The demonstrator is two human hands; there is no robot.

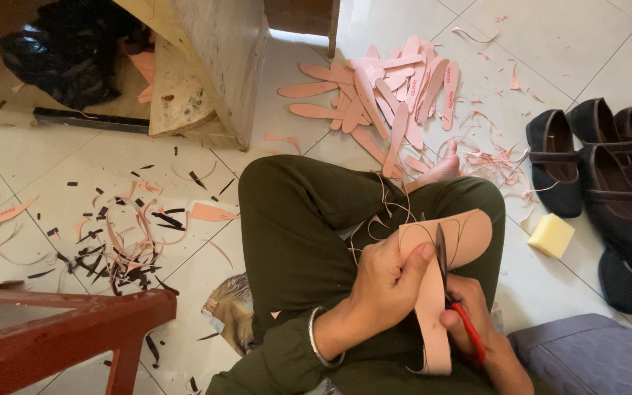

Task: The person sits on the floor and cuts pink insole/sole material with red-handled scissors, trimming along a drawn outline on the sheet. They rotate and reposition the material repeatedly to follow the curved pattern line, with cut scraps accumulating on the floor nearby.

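Observation:
My left hand point(389, 281) grips a long pink insole-shaped sheet point(469, 234) over my lap, thumb pressed on its face. Red-handled scissors point(453, 289) are in my right hand point(469, 314), their dark blades up against the sheet's edge. Thin pink trimmings curl over my dark green trousers point(294, 219). A silver bangle is on my left wrist.
A pile of cut pink insoles point(382, 95) lies on the tiled floor ahead. Several black shoes point(608, 175) stand at right beside a yellow sponge block point(550, 235). Dark and pink scraps point(118, 241) litter the left floor. A red wooden frame point(74, 329) is near left, a wooden cabinet point(213, 66) behind.

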